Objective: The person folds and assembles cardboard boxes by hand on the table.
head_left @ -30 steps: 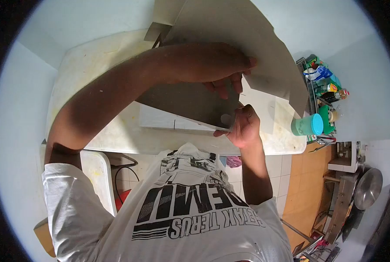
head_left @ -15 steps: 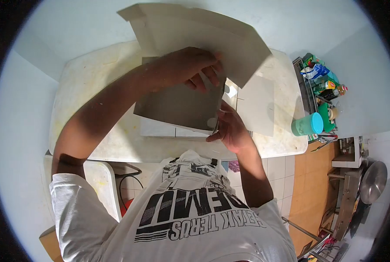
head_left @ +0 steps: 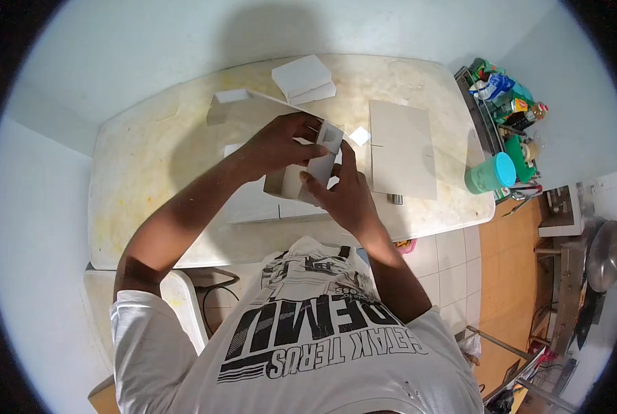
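A partly folded carton (head_left: pixel 321 165) is held between both hands above the table, its narrow pale end panel facing right and a long flap extending to the upper left. My left hand (head_left: pixel 284 141) grips it from the left, fingers bent at the top of the end panel. On the other side, my right hand (head_left: pixel 343 193) has its thumb and fingers around the lower part of that panel. Beneath the carton lie flat white sheets (head_left: pixel 249 205), partly hidden by the hands. A small white square piece (head_left: pixel 359 136) sits just right of the carton.
White boxes (head_left: pixel 303 77) are at the table's (head_left: pixel 136 172) back edge. A flat grey-white cardboard sheet (head_left: pixel 403 152) lies on the right. Beyond it are a green container with a blue lid (head_left: pixel 491 174) and a rack of packets and bottles (head_left: pixel 505 103).
The raised large flap has swung down and away, and the carton's end is now folded into a narrow panel. Both hands have moved closer together around it.
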`<move>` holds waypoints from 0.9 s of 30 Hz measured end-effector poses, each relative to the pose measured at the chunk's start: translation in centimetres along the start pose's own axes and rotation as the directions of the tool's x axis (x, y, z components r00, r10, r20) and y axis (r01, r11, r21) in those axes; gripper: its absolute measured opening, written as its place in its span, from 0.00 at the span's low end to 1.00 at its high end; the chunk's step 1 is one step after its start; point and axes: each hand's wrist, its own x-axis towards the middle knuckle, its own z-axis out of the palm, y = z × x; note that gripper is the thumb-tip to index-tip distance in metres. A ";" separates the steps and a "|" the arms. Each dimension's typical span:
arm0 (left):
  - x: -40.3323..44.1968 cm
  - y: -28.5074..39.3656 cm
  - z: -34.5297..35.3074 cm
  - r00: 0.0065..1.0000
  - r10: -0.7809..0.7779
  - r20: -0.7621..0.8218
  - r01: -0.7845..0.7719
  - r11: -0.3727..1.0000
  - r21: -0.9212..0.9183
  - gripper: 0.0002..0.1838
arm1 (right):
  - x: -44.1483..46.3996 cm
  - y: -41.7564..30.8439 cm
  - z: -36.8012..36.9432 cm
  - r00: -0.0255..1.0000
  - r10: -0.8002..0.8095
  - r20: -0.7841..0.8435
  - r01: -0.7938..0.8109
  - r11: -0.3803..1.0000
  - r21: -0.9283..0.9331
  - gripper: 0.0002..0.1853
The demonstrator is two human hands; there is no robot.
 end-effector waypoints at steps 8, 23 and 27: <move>-0.2 0.5 0.1 0.988 -0.101 0.113 0.098 0.995 0.033 0.23 | 0.7 1.2 -1.6 0.922 -0.285 -0.264 0.231 0.948 -0.219 0.29; -1.7 -3.6 0.8 0.963 -0.107 0.249 0.198 0.905 -0.376 0.19 | 0.2 1.7 -3.5 0.907 -0.420 0.029 0.418 0.888 -0.193 0.25; -2.4 -4.2 0.8 0.958 -0.187 0.218 0.255 0.901 -0.350 0.20 | -0.6 2.3 -2.8 0.902 -0.428 -0.049 0.415 0.893 -0.173 0.23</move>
